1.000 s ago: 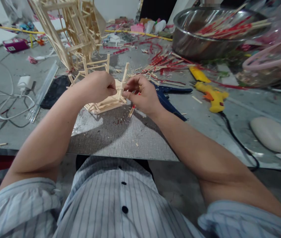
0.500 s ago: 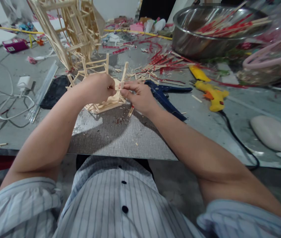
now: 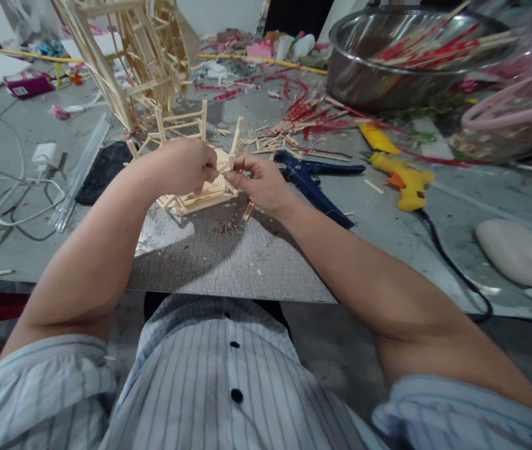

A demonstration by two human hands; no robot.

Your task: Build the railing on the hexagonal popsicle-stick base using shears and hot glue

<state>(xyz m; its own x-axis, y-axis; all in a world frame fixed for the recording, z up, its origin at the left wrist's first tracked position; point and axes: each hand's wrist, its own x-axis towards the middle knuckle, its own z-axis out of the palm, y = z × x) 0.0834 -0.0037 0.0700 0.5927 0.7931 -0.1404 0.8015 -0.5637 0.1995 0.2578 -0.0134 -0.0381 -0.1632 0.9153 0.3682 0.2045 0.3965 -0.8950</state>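
A small frame of pale wooden sticks [image 3: 200,201] sits on the table in front of me, with upright posts at its corners. My left hand [image 3: 185,165] reaches over its near left side, thumb and fingertips pinched on what looks like a short wooden stick near the right corner. The fingers partly cover that stick. My right hand [image 3: 262,181] grips the frame's right corner by the upright post [image 3: 235,137], thumb in front. The two hands' fingertips are close together. Beneath my right hand, a short red-marked stick [image 3: 248,210] leans down to the table.
A taller stick structure [image 3: 139,81] stands behind. Blue cutter pliers [image 3: 312,187] and a yellow glue gun [image 3: 404,181] lie right. Red-tipped sticks [image 3: 307,119] are heaped before a steel bowl [image 3: 387,81]. At left are a dark phone [image 3: 104,172] and white charger [image 3: 46,156].
My fingertips have shifted slightly around the right corner of the frame, the left ones staying pinched. The frame and the surrounding things stay nearly where they were.
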